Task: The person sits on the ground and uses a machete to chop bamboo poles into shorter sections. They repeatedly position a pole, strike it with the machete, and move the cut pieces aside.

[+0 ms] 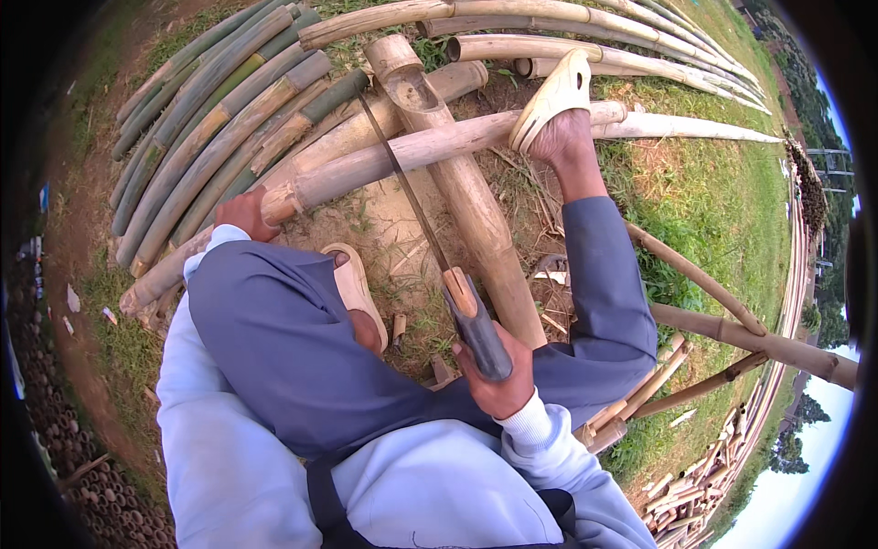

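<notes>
**Sawing a bamboo pole held down by hand and foot**

Your fingers are curled tight on both sides. The right hand (498,380), low in the middle of the frame, is wrapped around the dark handle of a hand saw (430,238). The left hand (245,215), at middle left, grips the near end of the pale bamboo pole (430,145) you are cutting.

The pole lies across the upper middle of the frame, on top of a thick bamboo log (462,183) that runs up and down under it. That log lifts the pole off the dirt, so the thin blade has room to pass through. The blade slants up from your right hand and meets the pole near the log.

Your right foot, in a cream sandal (553,96), presses on the pole at upper middle. With your hand on one end and your foot on the other side of the cut, the pole likely cannot roll or bounce. Your left foot rests on the dirt near your knee.

More green and tan bamboo poles (210,110) are stacked at upper left and along the top. I see no packages, labels or signs here.
</notes>
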Demonstrator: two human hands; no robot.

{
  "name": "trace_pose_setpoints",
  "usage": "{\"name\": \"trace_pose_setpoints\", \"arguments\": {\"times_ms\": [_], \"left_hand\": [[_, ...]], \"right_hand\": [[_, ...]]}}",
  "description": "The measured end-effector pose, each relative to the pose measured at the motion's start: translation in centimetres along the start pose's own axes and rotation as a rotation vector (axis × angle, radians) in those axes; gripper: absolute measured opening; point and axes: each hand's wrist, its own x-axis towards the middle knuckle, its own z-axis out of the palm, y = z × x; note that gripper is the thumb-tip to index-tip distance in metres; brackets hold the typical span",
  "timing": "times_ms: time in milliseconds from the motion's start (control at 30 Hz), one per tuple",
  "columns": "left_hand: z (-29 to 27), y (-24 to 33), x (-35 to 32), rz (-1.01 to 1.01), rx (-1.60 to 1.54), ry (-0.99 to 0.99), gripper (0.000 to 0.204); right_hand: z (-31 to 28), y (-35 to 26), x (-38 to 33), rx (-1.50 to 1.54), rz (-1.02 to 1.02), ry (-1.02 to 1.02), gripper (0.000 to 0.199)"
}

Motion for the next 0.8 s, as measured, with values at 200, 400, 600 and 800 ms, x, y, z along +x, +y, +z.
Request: {"name": "trace_pose_setpoints", "arguments": {"times_ms": [200,400,600,800], "left_hand": [[0.6,-1.0,-0.6,0.010,-0.040,0.019,0.073],[-0.5,0.5,0.4,0.004,-0.027,0.006,0.075],[-2.3,1.4,0.9,-0.053,-0.004,-0.096,0.086],[-1.1,0.0,0.9,-0.049,-0.031,-0.042,0.078]], "right_hand": [[-4.5,-1.6,-8.7,-0.200,0.097,-0.075,0.021],[-0.8,1.9,3.1,-0.018,-0.024,-0.028,0.020],[3.3,3.6,10.1,0.036,-0.180,0.044,0.020],[-4.1,-0.3,-5.5,-0.133,0.046,-0.066,0.025]]}}
